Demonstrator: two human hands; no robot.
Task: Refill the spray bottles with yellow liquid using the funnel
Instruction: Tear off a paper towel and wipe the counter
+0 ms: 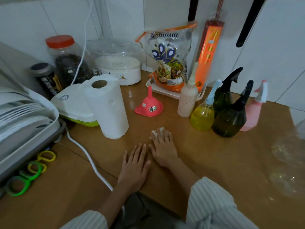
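Your pink funnel (pixel 149 106) sits mouth-down near the middle of the bench (pixel 206 156), its long axis upright and its spout pointing straight up, in front of the white tray (pixel 165 91) that carries the rice bag (pixel 170 58).

To its right, toward the bench's right edge, you have 4 spray bottles in a tight cluster: 1 clear bottle of yellow liquid (pixel 202 115) with a pale blue head, 2 dark green bottles (pixel 228 123) with black trigger heads, and 1 pink bottle (pixel 251 114). All 4 stand upright, with their nozzles pointing up and to the right. Just left of them stands 1 whitish squeeze bottle (pixel 188 100), its long tip pointing up.

Your left hand (pixel 134 167) lies flat on the bench near the front edge, fingers spread and holding nothing. Your right hand (pixel 163 149) lies just beside it, fingers straight and pressing 1 small wad of white paper (pixel 156 133) onto the bench.

1 upright paper towel roll (pixel 107 108) stands left of the funnel.
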